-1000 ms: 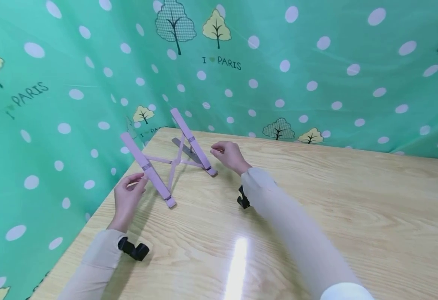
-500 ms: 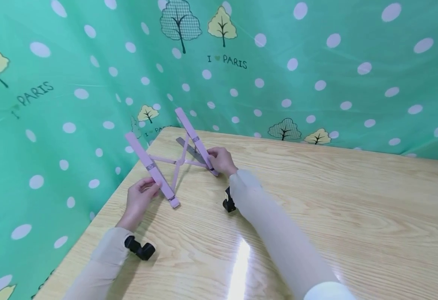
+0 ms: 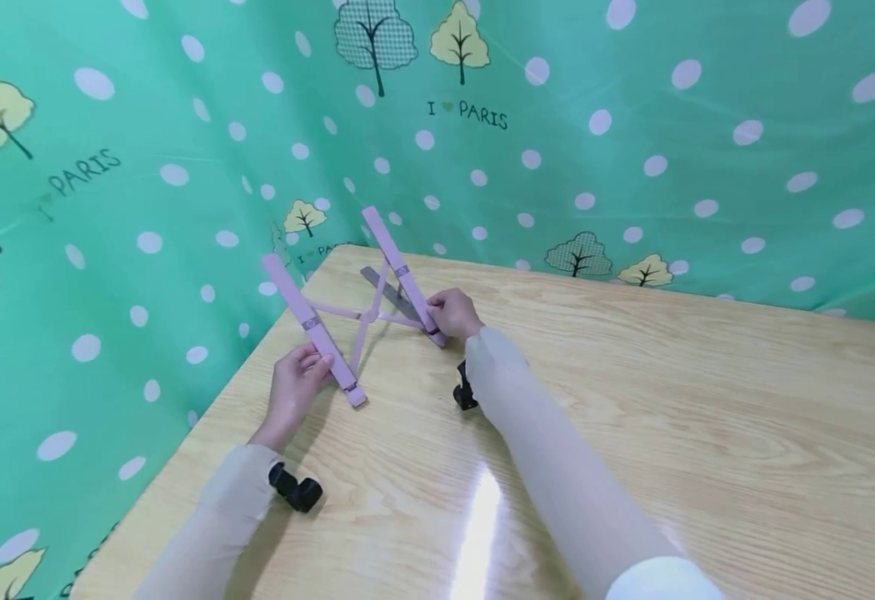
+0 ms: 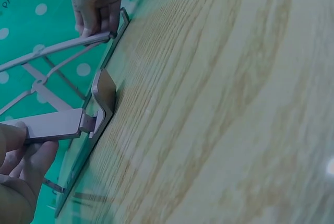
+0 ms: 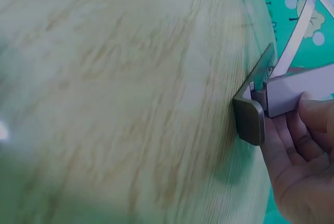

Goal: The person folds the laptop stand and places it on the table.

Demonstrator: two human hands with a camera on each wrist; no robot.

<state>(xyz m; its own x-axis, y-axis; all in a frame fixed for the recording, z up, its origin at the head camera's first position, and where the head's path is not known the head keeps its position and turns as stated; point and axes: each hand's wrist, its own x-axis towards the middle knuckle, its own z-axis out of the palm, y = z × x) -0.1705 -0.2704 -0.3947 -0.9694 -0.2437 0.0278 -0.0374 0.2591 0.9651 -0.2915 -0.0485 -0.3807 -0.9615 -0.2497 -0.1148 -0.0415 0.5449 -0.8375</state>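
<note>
A light purple folding laptop stand (image 3: pixel 370 315) stands unfolded at the table's far left, its two long arms sloping down toward the front and joined by crossed struts. Near the lower end of the left arm, my left hand (image 3: pixel 292 387) pinches it, thumb on top and fingers beneath. My right hand (image 3: pixel 456 312) does the same low on the right arm. In the left wrist view, a hooked lip (image 4: pixel 104 91) juts up at the front end of the left arm. The right wrist view has the matching lip (image 5: pixel 249 120) close beside my right fingers.
The wooden table (image 3: pixel 632 400) stretches away to the right, with a bright light streak on it at the front. A green dotted curtain (image 3: pixel 580 167) hangs along the table's back and left edges. Black wrist cameras sit under both sleeves.
My right hand has come in from the right and taken hold of the right arm. The left hand has moved down the left arm and grips it. The head view has shifted slightly.
</note>
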